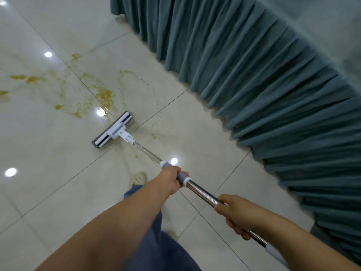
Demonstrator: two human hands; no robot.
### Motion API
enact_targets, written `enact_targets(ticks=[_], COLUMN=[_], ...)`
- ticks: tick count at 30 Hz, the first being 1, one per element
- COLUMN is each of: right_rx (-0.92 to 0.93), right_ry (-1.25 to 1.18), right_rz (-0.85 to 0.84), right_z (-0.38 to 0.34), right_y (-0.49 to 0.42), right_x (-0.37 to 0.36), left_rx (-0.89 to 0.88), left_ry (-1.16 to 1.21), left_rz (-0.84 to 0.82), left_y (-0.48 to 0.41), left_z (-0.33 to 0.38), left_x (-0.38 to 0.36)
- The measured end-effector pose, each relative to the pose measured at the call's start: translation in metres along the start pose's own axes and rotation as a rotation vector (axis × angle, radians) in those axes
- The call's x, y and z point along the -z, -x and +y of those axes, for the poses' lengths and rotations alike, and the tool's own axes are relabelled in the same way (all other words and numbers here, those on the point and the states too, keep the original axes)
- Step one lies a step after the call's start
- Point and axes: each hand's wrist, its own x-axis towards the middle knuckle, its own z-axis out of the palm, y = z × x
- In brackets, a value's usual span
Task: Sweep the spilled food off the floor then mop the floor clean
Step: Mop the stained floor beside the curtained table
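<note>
My left hand (172, 179) and right hand (233, 214) grip the mop (114, 130) handle; its head sits on the floor (58, 173) beside yellow spilled food (105, 95), mopping barely begun

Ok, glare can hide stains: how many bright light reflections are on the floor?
5 reflections: one beyond the spill, one by the mop head, one beside the handle, one far left, one clipped at the top-left corner.
</note>
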Motion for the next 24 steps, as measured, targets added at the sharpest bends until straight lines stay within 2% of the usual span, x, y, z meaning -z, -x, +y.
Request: enact_targets(ticks=[8, 15, 19, 24], right_rx=[-0.006, 0.021, 0.03, 0.138], right_ry=[0.05, 0.104, 0.142, 0.331], right_rz=[-0.051, -0.066, -0.014, 0.096], right_z=[-0.149, -0.242, -0.261, -0.225], right_y=[-0.056, -0.104, -0.125, -0.133], right_x=[0.045, 0.06, 0.07, 0.076], left_rx=[-0.001, -0.038, -0.08, -0.09], left_ry=[0.067, 0.063, 0.009, -0.045], left_rz=[0.047, 0.116, 0.171, 0.192], left_y=[-0.022, -0.048, -0.062, -0.071], left_z=[0.157, 0.255, 0.277, 0.254], left_x=[-0.005, 0.003, -0.004, -0.021])
